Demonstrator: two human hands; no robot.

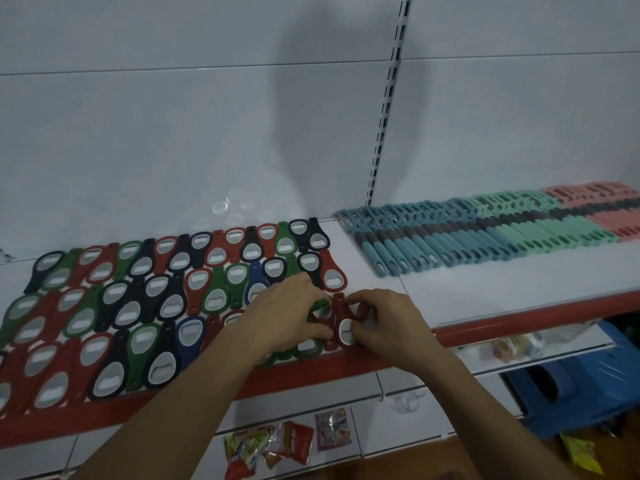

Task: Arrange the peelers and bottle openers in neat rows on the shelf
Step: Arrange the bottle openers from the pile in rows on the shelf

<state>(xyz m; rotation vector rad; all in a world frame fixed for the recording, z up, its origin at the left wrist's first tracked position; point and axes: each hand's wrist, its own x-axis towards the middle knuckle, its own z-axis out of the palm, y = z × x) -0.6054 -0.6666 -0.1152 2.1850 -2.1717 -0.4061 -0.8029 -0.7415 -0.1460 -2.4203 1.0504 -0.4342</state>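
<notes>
Bottle openers [138,306] (red, green, black, blue) lie in overlapping rows on the left half of the white shelf [381,282]. At the rows' front right end, the right hand [384,320] pinches a red opener [343,327] at its metal end. The left hand [287,313] curls round a second red opener [314,317] beside it. Peelers [485,237] line the shelf's right half. Snack packets [277,445] below bear print too blurred to read
</notes>
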